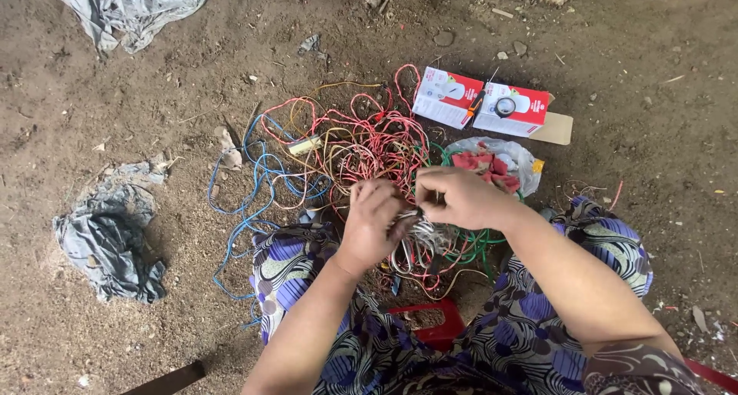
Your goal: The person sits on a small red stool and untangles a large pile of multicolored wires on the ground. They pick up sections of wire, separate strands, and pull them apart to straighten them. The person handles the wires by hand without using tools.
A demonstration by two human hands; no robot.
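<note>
The person sat low over a dirt floor (pixel 630 64), knees apart in a blue and purple patterned dress (pixel 538 333). At the middle of the frame both hands met over a small bundle of grey wires (pixel 419 233). The left hand (pixel 373 222) had its grip closed around the bundle, fingers curled down over it. The right hand (pixel 461 199) was pinched shut on the top of the same wires, touching the left.

Just above the hands lay a loose tangle of red, yellow and blue wires (pixel 346 145), spreading to the centre left. Green wire (pixel 477 245) showed under the right wrist. Right of the tangle sat a clear bag of red cloth (pixel 492 164). Two red and white boxes (pixel 480 103) lay side by side at upper centre. Crumpled grey plastic sheeting (pixel 108 237) lay at the left.
</note>
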